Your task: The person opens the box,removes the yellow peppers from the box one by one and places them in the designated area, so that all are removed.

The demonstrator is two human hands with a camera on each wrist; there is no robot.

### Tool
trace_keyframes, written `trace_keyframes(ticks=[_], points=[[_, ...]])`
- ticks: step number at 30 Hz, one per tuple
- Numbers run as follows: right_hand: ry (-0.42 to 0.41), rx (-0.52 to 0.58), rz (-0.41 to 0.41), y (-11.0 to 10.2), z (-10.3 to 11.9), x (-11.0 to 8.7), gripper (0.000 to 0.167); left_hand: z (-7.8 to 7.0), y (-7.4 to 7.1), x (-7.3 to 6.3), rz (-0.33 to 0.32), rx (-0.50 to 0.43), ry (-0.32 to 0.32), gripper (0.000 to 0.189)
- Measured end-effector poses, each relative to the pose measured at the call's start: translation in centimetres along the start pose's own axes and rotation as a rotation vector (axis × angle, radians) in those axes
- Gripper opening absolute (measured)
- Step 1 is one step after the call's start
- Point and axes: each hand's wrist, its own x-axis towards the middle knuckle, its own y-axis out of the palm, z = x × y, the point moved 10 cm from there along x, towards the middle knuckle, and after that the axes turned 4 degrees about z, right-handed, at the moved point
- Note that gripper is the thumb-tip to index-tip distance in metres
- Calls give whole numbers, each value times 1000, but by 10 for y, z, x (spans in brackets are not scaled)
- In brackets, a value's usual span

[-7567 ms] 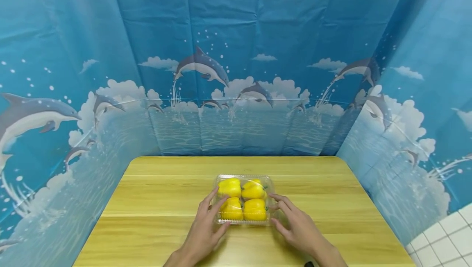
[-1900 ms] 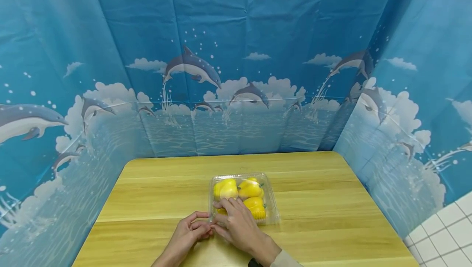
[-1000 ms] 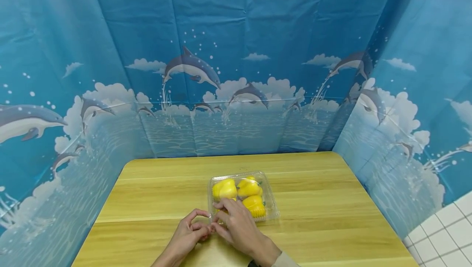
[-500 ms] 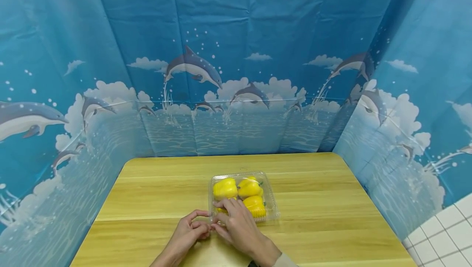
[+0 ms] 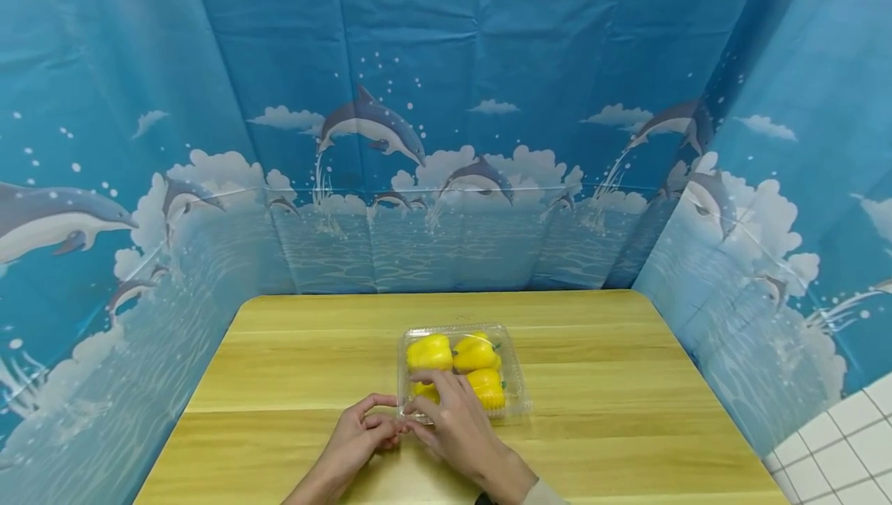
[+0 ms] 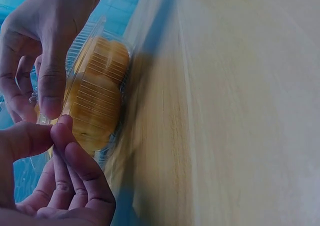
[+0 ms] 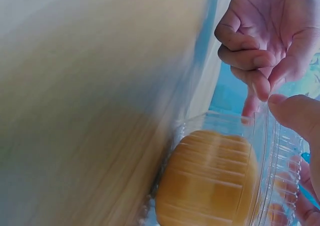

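Observation:
A clear plastic clamshell box (image 5: 516,385) with its lid down holds several yellow bell peppers (image 5: 430,352). At its near left corner, my left hand (image 5: 351,439) pinches the rim between thumb and a fingertip; its index finger reaches along the box's left side. My right hand (image 5: 463,431) lies over the near left part of the lid, its thumb at the same corner and its fingers bent onto the top. The right wrist view shows the left hand (image 7: 272,43) and the right thumb (image 7: 299,113) meeting at the rim. One pepper is partly hidden under the right hand.
The box rests on a yellow wood-grain table (image 5: 613,412). A blue dolphin-print curtain (image 5: 446,249) surrounds the table's back and sides. White tiles (image 5: 836,443) show at lower right.
Earlier the hands were at either side of the box; both have since come to its near left corner, and the box has turned slightly. During the last second the hands hardly move.

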Motion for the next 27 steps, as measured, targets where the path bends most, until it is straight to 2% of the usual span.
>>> trace_keyframes(ticks=[8, 17, 23, 27], points=[[-47, -54, -53, -12, 1, -7, 38, 0, 3, -2, -12, 12, -8, 48], [-83, -142, -23, -15, 2, -16, 63, -1, 3, -5, -46, 21, -16, 48], [-54, -131, -31, -22, -13, -24, 78, 3, 2, -4, -68, 21, -7, 50], [-35, -89, -31, -29, -27, -32, 75, 3, 0, -5, -95, 18, -16, 53]])
